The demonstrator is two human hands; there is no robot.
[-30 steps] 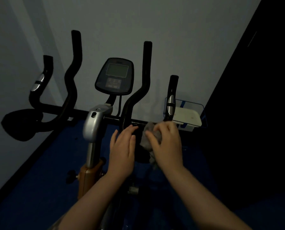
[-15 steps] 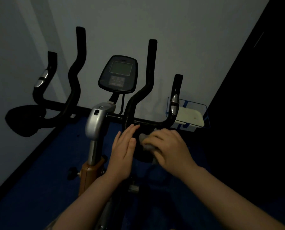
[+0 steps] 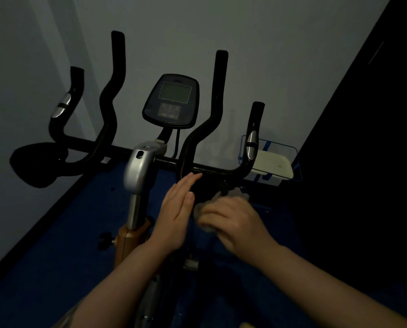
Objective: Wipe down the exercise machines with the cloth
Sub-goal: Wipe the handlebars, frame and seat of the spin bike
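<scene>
Dragging the cloth (image 3: 217, 204) down from the handlebar (image 3: 212, 170), we are gripping it in our right hand (image 3: 233, 223); our left hand (image 3: 177, 214) is resting flat-fingered beside it, meaning wiping is progressing.

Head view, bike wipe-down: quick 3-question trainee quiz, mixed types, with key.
1. True or false: the left hand holds the cloth.
2. Which part do the left fingertips touch? A) console B) handlebar C) basket
3. Fill in: the console screen is ____ (lit / dark).

Key:
1. False. The right hand grips the cloth; the left lies flat with straight fingers.
2. B.
3. Dark.
</scene>
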